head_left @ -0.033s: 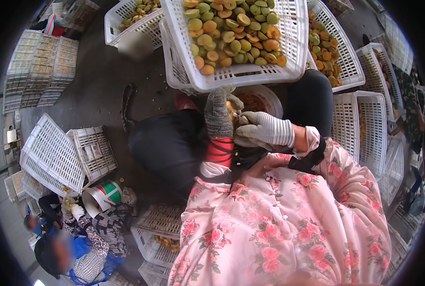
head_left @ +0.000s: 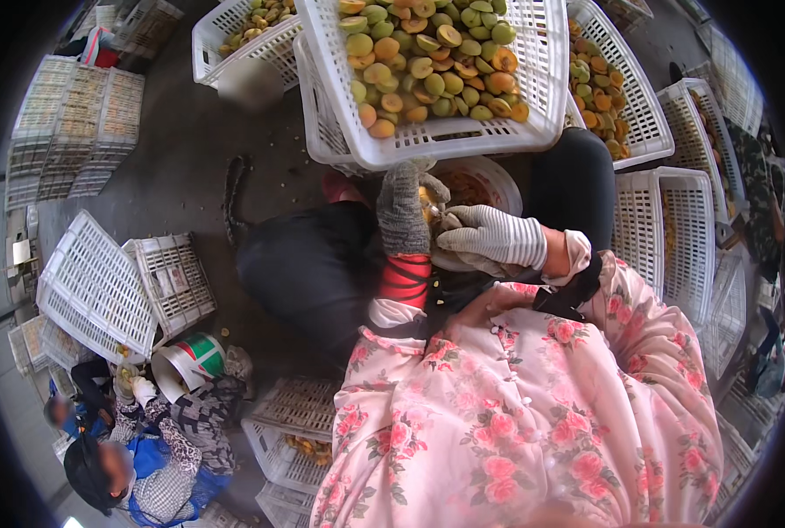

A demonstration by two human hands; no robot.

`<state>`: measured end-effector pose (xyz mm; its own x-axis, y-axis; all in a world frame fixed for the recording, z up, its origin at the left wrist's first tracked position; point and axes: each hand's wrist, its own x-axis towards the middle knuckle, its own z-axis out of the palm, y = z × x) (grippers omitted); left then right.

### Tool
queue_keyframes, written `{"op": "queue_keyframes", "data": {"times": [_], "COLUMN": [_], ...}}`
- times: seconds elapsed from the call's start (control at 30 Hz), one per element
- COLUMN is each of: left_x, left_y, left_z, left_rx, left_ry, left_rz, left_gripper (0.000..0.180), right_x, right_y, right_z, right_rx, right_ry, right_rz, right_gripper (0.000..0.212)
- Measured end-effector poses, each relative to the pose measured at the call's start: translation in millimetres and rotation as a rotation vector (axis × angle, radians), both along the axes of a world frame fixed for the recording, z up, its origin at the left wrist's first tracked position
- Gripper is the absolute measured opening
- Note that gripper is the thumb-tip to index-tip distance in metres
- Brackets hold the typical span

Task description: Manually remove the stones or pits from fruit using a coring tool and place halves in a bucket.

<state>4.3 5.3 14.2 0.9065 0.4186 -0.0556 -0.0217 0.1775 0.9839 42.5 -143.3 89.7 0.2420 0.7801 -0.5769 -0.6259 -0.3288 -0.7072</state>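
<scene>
My left hand (head_left: pixel 403 211), in a grey knitted glove with a red cuff, is closed around an apricot (head_left: pixel 427 202). Beside it my right hand (head_left: pixel 493 238), in a white striped glove, has its fingers closed at the fruit. A small pale, shiny tool tip (head_left: pixel 439 212) shows at those fingers; its exact kind is hard to make out. Just beyond the hands, partly hidden by them, a white tub (head_left: pixel 508 187) holds orange-brown pieces. Above it stands a white plastic crate (head_left: pixel 436 145) full of green and orange apricot halves.
More fruit-filled crates stand at the far right (head_left: pixel 652 132) and far left (head_left: pixel 212 44). Crates also flank me on the right (head_left: pixel 687 233) and at lower left (head_left: pixel 102 286). A co-worker (head_left: pixel 159 458) sits at lower left by a white-and-green bucket (head_left: pixel 181 368).
My right hand has shifted very slightly at the apricot. The left hand and the crates look the same.
</scene>
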Motion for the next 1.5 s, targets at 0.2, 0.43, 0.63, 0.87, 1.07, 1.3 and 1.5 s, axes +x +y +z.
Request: {"op": "queue_keyframes", "data": {"times": [0.2, 0.43, 0.63, 0.87, 1.07, 1.3, 1.5], "left_x": [2.6, 2.5, 8.8, -3.4, 1.6, 5.9, 3.7], "left_y": [-3.6, -2.8, 0.9, -0.3, -10.6, -9.5, -17.0], "left_z": [10.4, -3.3, 8.3, -54.3, -31.1, -6.3, -36.2], "left_rx": [-0.068, -0.808, -0.585, 0.198, -0.226, -0.679, -0.507], "left_ry": [-0.082, 0.065, 0.159, 0.05, 0.073, 0.361, 0.207], "left_rz": [-0.061, -0.111, 0.169, -0.105, -0.189, -0.076, 0.0], "left_gripper": [0.036, 0.046, 0.04, 0.036, 0.031, 0.028, 0.027], "right_x": [-0.6, -10.2, 1.0, 17.7, 45.4, 167.8, 179.4], "right_y": [-13.1, -4.9, -33.0, -8.9, -36.1, -91.8, 36.3], "right_z": [-22.8, -52.5, -38.2, -41.2, -39.6, -5.1, -53.2], "right_rx": [0.195, 0.242, -0.304, -0.253, -0.033, -0.481, -0.683], "right_ry": [0.433, -0.898, -1.218, -1.238, -1.2, -1.598, -1.355], "right_rz": [-0.084, 0.082, 0.652, -0.071, -0.265, -0.608, -0.096], "right_gripper": [0.016, 0.02, 0.032, 0.025, 0.013, 0.027, 0.037]}}
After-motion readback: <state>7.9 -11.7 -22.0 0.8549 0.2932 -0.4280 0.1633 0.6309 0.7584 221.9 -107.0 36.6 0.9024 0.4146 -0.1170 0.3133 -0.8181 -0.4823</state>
